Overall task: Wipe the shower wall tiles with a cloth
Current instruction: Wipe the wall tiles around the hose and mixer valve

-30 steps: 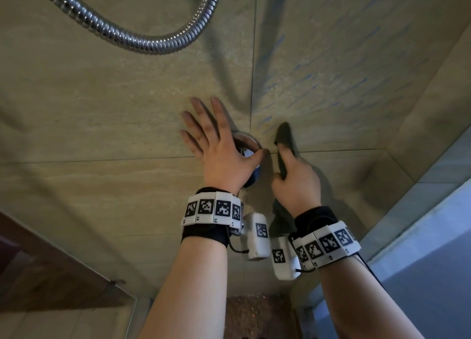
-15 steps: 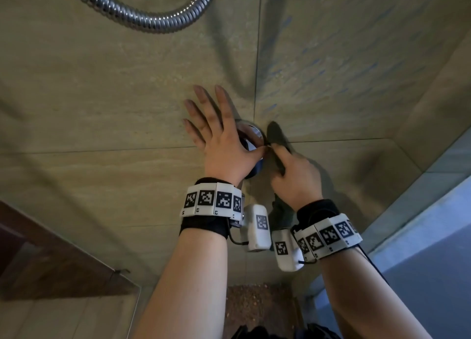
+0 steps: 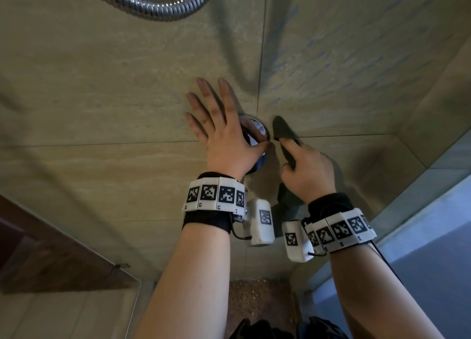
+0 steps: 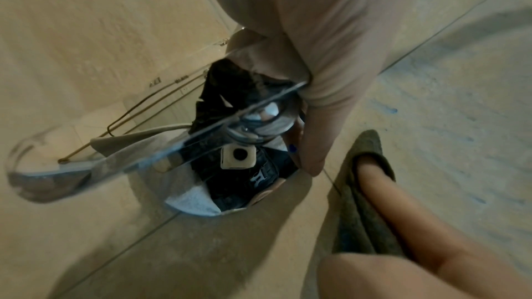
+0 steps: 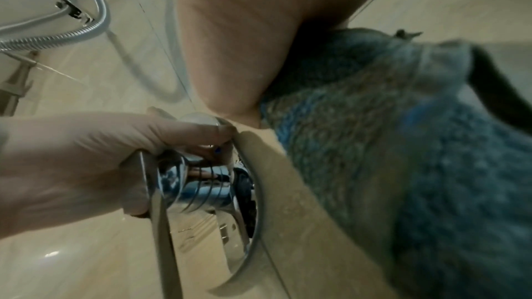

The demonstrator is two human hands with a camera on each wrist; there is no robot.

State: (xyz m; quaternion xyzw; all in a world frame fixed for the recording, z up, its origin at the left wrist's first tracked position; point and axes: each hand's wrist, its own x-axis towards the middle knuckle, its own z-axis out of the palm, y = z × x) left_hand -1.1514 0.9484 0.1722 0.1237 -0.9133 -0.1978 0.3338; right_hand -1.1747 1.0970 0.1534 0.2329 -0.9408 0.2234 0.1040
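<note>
The wall point(image 3: 107, 78) consists of large beige stone-look tiles with thin grout lines; blue smears mark the tile up and to the right of the valve point(image 3: 256, 130). The valve, a round chrome fitting on the wall, serves as the landmark. No readable brand or text appears on it; the only markings in view are black-and-white square codes on the wristbands point(image 3: 214, 194).

A ribbed chrome hose point(image 3: 158, 5) loops well above the valve.

The cloth point(image 3: 281, 132) is dark grey-green in the head view and blue-grey terry in the right wrist view point(image 5: 403, 144). It lies against the wall just right of the valve, folded into a narrow strip.

The left hand point(image 3: 224, 137) covers the valve. Its fingers are straight and spread on the tile above and to the left of the valve; the thumb lies against the valve's rim.

The right hand point(image 3: 305, 173) sits right of and below the valve. Its fingers curl round the cloth, with one finger extended along it, pressing it to the wall.
</note>
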